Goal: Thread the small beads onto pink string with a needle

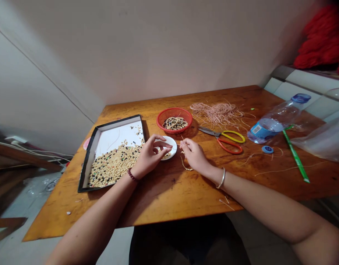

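My left hand (149, 154) hovers over a small white dish (169, 147) of beads, its thumb and forefinger pinched together on something too small to make out. My right hand (193, 154) rests on the wooden table (172, 191) just right of the dish, fingers closed on a thin thread or needle. A short strand of strung beads (185, 165) hangs from it onto the table. A black-edged tray (111, 154) of loose beige and dark beads lies to the left.
A red basket (174, 119) of beaded strands stands behind the dish. A pile of pink cord (216, 112), scissors (227, 140) with yellow and orange handles, a plastic bottle (274, 119), a blue cap (267, 149), a green stick (296, 158) and a clear bag (324, 140) lie to the right.
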The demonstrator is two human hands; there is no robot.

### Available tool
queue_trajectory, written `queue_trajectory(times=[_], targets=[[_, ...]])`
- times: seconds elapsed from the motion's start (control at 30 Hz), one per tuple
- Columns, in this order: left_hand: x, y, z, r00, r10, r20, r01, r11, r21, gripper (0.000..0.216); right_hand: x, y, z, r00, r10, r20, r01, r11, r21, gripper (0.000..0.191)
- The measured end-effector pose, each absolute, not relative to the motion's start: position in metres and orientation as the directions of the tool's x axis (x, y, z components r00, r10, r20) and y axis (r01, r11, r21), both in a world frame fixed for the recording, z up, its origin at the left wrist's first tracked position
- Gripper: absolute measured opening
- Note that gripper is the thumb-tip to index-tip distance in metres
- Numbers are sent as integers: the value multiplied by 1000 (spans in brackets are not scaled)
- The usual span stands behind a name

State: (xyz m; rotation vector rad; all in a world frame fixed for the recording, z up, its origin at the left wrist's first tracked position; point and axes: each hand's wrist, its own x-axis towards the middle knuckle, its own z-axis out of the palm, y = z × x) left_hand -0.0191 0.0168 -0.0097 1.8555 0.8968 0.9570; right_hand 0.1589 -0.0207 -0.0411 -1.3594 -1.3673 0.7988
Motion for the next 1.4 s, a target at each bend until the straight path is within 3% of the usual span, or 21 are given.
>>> queue_trajectory(times=[1.0,1.17,1.4], targets=[[-19,13,-6,482,816,320,267,-484,833,23,160,-20,-40,161,963,215,391,138,-910,30],[-20,13,-9,508,768,390,371,-604,705,14,161,-21,-42,161,958,237,427,149,-892,30],[-23,15,-14,621,574,533,512,-812,279,9,162,-21,-42,152,952,264,488,160,-858,30]])
